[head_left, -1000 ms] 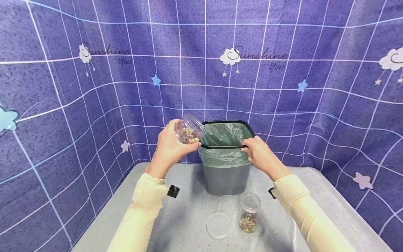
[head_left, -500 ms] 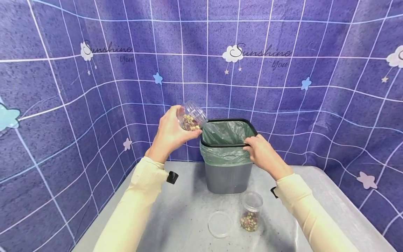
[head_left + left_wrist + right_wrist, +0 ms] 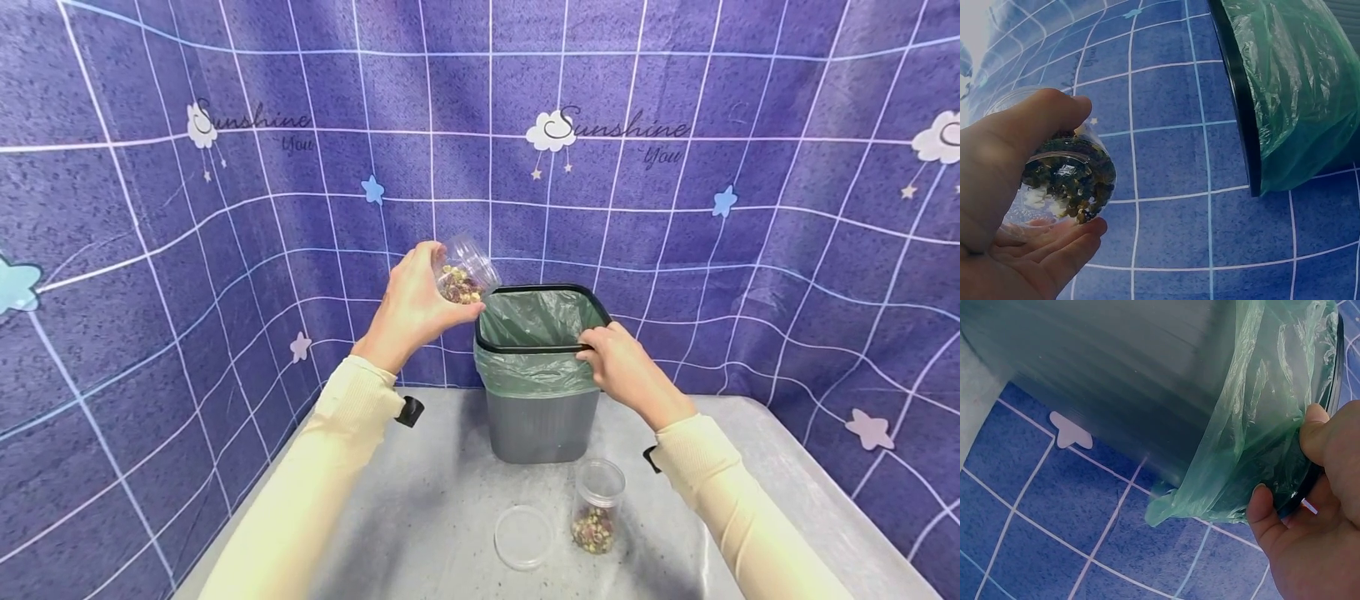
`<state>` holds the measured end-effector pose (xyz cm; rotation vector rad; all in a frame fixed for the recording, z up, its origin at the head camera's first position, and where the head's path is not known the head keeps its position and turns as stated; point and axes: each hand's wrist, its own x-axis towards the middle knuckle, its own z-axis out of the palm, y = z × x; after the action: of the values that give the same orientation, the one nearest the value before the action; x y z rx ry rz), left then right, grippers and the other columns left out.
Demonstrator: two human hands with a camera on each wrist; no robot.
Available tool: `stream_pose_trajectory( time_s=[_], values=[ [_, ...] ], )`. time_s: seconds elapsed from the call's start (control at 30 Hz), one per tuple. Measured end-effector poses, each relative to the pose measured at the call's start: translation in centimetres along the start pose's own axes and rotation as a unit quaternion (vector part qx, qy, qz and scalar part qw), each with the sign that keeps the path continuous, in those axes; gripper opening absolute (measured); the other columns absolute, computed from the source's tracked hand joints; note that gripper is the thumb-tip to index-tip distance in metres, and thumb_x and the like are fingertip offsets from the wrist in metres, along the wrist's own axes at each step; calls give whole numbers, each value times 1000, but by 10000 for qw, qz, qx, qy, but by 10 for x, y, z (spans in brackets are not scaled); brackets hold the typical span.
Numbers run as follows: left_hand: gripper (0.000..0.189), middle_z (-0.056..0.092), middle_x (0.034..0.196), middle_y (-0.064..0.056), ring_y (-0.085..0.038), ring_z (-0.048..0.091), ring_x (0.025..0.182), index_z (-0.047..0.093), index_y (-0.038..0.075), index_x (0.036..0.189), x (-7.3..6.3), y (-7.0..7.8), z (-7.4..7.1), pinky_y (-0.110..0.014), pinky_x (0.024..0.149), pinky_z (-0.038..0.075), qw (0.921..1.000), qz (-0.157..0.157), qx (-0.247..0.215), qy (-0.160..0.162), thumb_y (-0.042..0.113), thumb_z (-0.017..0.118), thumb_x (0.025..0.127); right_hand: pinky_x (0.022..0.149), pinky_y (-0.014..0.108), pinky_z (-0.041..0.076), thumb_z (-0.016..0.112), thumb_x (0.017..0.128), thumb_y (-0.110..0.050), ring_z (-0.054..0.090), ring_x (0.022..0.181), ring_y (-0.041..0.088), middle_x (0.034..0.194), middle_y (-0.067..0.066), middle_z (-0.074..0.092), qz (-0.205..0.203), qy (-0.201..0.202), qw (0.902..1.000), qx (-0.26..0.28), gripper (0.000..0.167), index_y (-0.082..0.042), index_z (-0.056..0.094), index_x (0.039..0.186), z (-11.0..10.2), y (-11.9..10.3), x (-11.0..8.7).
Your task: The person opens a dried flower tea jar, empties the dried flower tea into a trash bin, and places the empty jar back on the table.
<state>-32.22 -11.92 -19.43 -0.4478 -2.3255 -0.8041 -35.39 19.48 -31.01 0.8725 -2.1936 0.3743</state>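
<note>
My left hand (image 3: pixel 420 298) grips a clear plastic jar (image 3: pixel 467 271) part-filled with dried flower bits, tilted with its mouth toward the right. The jar is just above the left rim of a grey trash bin (image 3: pixel 542 427). In the left wrist view the thumb and fingers wrap the jar (image 3: pixel 1094 181), and the contents lie toward its lower side. My right hand (image 3: pixel 626 364) pinches the bin's black rim (image 3: pixel 525 350) at the front right corner. A green bag (image 3: pixel 1210 469) lines the bin and folds over its rim, as the right wrist view shows.
A second clear jar (image 3: pixel 597 504), upright with dried flower bits in its bottom, stands in front of the bin. Left of it a round clear lid (image 3: pixel 523 537) lies on the grey table (image 3: pixel 427 500). A purple patterned curtain (image 3: pixel 450 108) hangs behind.
My left hand has raised the jar and carried it slightly to the right, its mouth tipping further down. The right hand stays on the bin's rim.
</note>
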Motion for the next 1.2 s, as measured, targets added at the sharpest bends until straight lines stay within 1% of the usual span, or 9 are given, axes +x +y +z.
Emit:
stream_pose_trajectory(
  time_s=[0.13,0.33,0.57,0.8,0.9,1.1,1.2],
  values=[
    [92,60,131,-16,-32,56,123,51,1,137,5,4,0,-44,107,47,9999,94,59,-40,38,94,65,74,44,47,74,90,-3,52,76,32,80,9,66,3,-33,10000,-5,8,-4,66,88,0,0,0],
    [93,59,134,-16,-33,56,123,50,1,139,12,7,-1,-45,107,47,9996,95,194,-174,37,93,65,74,44,47,74,90,-3,52,76,31,80,9,66,45,-53,10000,-19,9,-4,66,88,1,0,-1],
    [91,60,127,-17,-33,57,116,50,0,137,21,14,-6,-45,101,50,9987,314,349,-178,35,93,65,73,43,46,74,90,-3,52,75,30,79,8,66,48,-42,10000,-48,9,-4,66,88,1,1,0],
    [89,60,123,-16,-32,58,113,51,1,134,30,18,-10,-44,99,51,9985,396,362,-101,35,93,64,73,43,44,74,90,-3,50,73,30,78,8,66,-17,-52,10000,-71,9,-4,65,87,1,1,1],
    [90,60,123,-14,-31,58,112,50,1,135,33,19,-10,-44,99,51,9984,403,366,-169,35,93,64,73,43,44,74,90,-3,51,74,30,79,8,66,-25,-43,10000,-85,9,-5,65,87,0,2,2],
    [92,58,122,-12,-31,58,110,48,2,137,38,22,-8,-44,98,51,9973,352,555,-325,37,94,65,73,43,45,74,91,-4,51,74,30,79,7,67,0,-86,9999,-52,9,-5,66,87,1,2,2],
    [94,58,122,-13,-31,58,109,48,1,139,40,22,-7,-43,98,51,9965,419,613,-383,37,94,65,74,43,45,74,91,-5,51,74,30,79,7,67,2,-120,9999,-43,9,-5,66,88,1,1,1]
  ],
)
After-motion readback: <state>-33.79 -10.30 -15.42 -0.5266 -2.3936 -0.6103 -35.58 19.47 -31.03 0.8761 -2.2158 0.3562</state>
